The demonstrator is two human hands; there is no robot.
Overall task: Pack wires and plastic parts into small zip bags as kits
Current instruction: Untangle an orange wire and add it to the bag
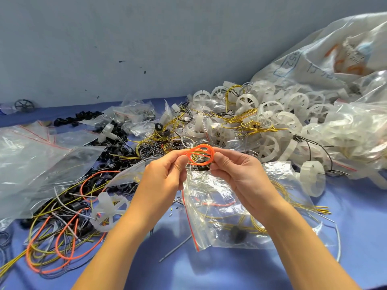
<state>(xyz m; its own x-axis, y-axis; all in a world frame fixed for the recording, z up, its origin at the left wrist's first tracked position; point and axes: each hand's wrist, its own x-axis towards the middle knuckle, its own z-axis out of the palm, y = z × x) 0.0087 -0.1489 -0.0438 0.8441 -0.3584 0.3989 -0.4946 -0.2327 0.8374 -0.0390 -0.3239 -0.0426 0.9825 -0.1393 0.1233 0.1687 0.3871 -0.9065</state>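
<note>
Orange wire (201, 154), wound into a small coil, is pinched from both sides between the fingertips of the left hand (165, 174) and the right hand (236, 174), just above the mouth of a clear zip bag (211, 185). Inside the bag, yellow wires (257, 225) and a black part (237, 233) are already seen, so this kit is judged partly filled. The coil is not yet inserted, nor is the seal closed. Left of the bag, loose wires (62, 237) are spread on the blue worktop (230, 268); behind it, white plastic wheels (272, 114) are heaped, so many kits appear left.

Left hand (164, 176), right hand (240, 174): two. Orange coil (201, 155): one. Wheels (270, 145): dozens.
</note>
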